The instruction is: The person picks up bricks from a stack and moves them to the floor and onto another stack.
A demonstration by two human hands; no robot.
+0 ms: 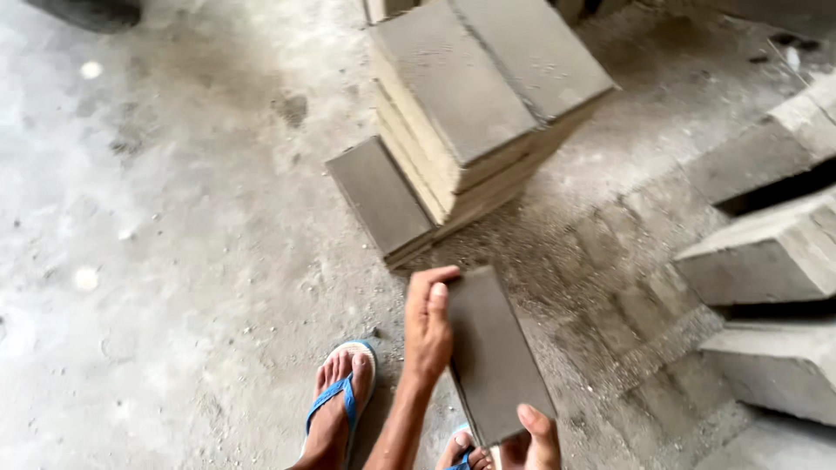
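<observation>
A flat grey board (495, 357) sits nearest the camera, clamped between both hands — the left hand (428, 326) grips its upper left edge, the right hand (538, 439) pinches the lower corner. It hangs above the dusty concrete floor (157, 218), near a foot in a blue sandal (341, 400). Ahead stands a stack of similar boards (470, 113) — grey concrete blocks (766, 252) lie to the right.

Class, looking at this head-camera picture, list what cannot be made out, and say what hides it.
- Right hand: head view, mostly cut off by the bottom edge.
- Flat grey board: underside hidden by itself.
- Right foot: cut by the edge, behind the left hand.
- Stacked boards: count blurred.
</observation>
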